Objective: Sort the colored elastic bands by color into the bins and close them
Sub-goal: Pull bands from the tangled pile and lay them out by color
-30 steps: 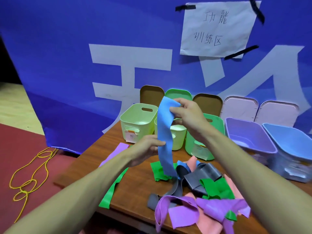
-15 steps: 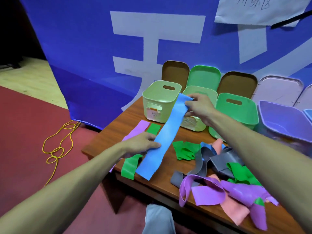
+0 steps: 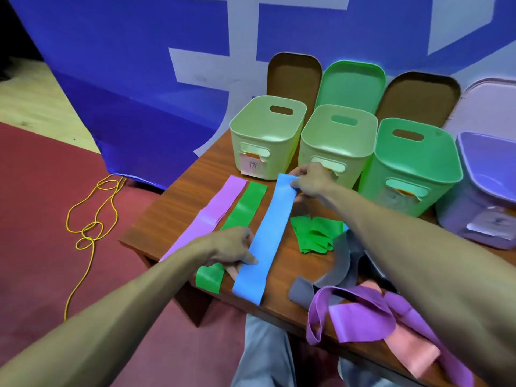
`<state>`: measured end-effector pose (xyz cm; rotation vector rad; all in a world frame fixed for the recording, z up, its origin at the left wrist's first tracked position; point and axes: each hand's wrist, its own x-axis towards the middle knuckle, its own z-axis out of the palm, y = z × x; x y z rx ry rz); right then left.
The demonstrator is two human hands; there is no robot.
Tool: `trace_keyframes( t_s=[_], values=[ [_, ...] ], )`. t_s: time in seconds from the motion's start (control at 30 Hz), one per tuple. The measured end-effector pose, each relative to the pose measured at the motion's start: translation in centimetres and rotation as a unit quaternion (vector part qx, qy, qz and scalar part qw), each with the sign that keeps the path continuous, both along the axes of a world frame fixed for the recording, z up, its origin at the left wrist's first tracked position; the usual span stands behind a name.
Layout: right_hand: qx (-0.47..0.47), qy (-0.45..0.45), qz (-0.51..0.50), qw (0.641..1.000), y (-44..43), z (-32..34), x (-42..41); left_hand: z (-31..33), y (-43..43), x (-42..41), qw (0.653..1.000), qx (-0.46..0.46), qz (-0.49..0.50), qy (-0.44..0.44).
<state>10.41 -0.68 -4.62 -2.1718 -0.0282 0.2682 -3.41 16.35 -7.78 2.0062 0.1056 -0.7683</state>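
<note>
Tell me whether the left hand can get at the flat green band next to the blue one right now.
Probably yes: the left hand lies right over the flat green band, and nothing else covers it. It must first let go of the blue band.

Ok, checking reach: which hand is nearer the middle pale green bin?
Right. The right hand pinches the blue band at its far end, in front of the middle bin; the left hand holds it at the front of the table.

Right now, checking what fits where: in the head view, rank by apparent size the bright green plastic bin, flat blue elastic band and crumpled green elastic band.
1. bright green plastic bin
2. flat blue elastic band
3. crumpled green elastic band
</note>
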Motion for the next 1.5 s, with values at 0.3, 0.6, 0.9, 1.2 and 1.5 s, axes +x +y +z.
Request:
trace_keyframes(
  t_s=[0.3, 0.6, 0.9, 1.2, 1.5],
  values=[
    [-0.160, -0.028, 0.062, 0.985, -0.3, -2.8, 1.1, 0.4, -1.0, 1.4, 0.948, 0.286, -0.131, -0.058],
    [-0.329, -0.052, 0.234, 0.913, -5.0, -1.2, -1.5, 0.5, -3.5, 2.1, 0.873, 0.397, -0.167, -0.230],
    [-0.450, -0.023, 0.256, 0.855, -7.9, -2.7, -2.4, -1.2, -7.1, 4.9, 0.935, 0.200, -0.053, -0.287],
    [-0.416, -0.058, 0.212, 0.882, -10.0, -1.6, -3.1, -3.0, -9.4, 8.6, 0.890, 0.352, -0.033, -0.289],
    [-0.373, -0.041, 0.302, 0.876, -12.3, 1.7, -6.1, 2.6, -10.1, 7.4, 0.904, 0.284, -0.041, -0.317]
  ],
)
